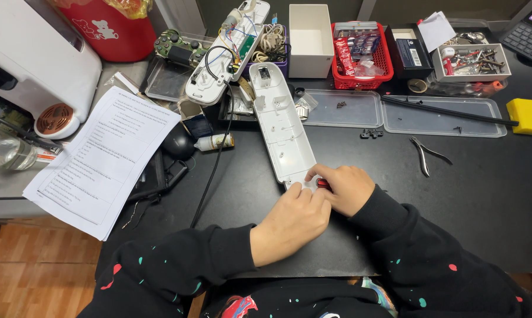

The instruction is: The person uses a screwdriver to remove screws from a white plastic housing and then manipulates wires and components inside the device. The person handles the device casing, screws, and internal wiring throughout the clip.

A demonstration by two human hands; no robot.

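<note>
Nearest to me, the person's left hand (pixel 289 221) and right hand (pixel 343 188) are meeting at the near end of a long white plastic casing (pixel 282 132) lying open on the black table (pixel 466 194). The left fingers are pressing down on the casing's end; the right hand is curling around something small and red (pixel 323 184) (only a sliver is showing, so I cannot tell what it is). The right fingers are closed on it, and whether the left hand is actually gripping or just bracing I cannot tell.

It looks as if a small part is being seated or worked loose at that end, which would call for a steady hold on the casing and fine fingertip pressure.

Further out, pliers (pixel 426 154) are lying to the right, well apart from the hands. To the left a printed sheet (pixel 104 159) is hanging over the table edge. Beyond the casing, its other half (pixel 228 53) is sitting with wiring exposed, beside a red basket (pixel 360 56) and a white box (pixel 311 40).
</note>
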